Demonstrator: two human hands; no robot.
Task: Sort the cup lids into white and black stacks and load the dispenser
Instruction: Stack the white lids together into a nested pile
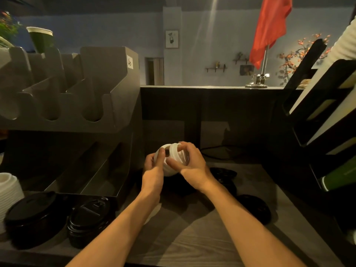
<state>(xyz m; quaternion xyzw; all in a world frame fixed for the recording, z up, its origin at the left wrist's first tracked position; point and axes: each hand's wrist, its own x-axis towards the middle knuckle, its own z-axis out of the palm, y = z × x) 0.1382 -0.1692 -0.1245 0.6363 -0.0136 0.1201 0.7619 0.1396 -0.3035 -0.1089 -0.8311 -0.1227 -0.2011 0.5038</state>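
Note:
Both hands hold a small stack of white cup lids (pixel 169 166) above the wooden counter, in front of the dispenser's right side. My left hand (pixel 154 170) grips the stack's left side and my right hand (pixel 189 162) curls over its right end. The dark dispenser (pixel 107 105) fills the left, with slanted slots above and below. Two stacks of black lids (pixel 32 214) (pixel 88 216) stand at the lower left. A white lid stack (pixel 8 189) sits at the left edge. Loose black lids (pixel 223 173) (pixel 254 208) lie right of my hands.
A black rack with paper sleeves and a green cup (pixel 339 180) stands on the right. A raised back ledge (pixel 212 87) carries a flag stand (pixel 258 83). A cable (pixel 217 153) runs along the counter behind my hands. A green cup (pixel 41 39) tops the dispenser.

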